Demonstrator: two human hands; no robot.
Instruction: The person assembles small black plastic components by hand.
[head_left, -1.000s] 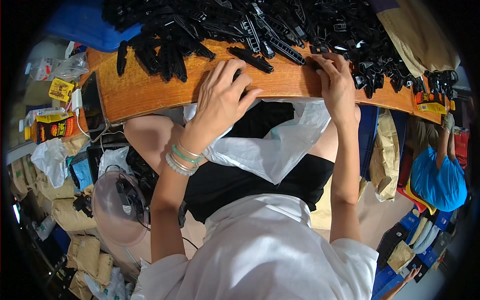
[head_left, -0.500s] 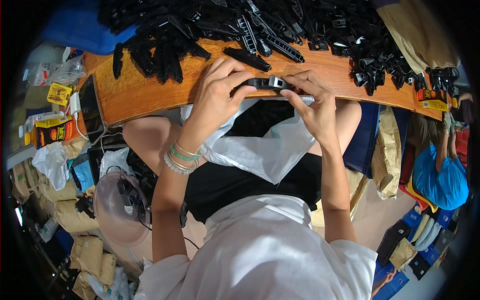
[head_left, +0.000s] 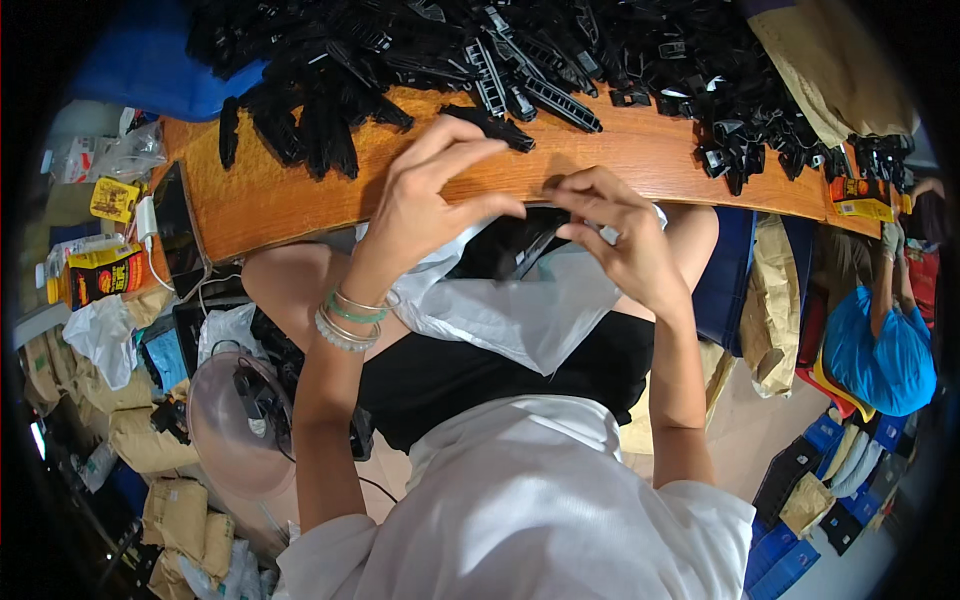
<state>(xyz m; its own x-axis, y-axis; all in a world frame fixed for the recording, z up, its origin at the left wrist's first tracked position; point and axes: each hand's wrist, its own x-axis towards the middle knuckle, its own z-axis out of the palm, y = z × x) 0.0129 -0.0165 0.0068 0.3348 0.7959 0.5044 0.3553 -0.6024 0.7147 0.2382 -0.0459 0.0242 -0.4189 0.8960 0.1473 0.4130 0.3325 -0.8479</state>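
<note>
both hands meet at the near edge of the wooden table (head_left: 300, 200): left hand (head_left: 430, 205) and right hand (head_left: 615, 235) pinch a small black plastic part (head_left: 535, 243) between fingertips, over the white bag (head_left: 520, 310) on the lap. it looks light, stiff and smooth; best gripped at its ends. half a second ago it was held higher, above the table edge.
</note>
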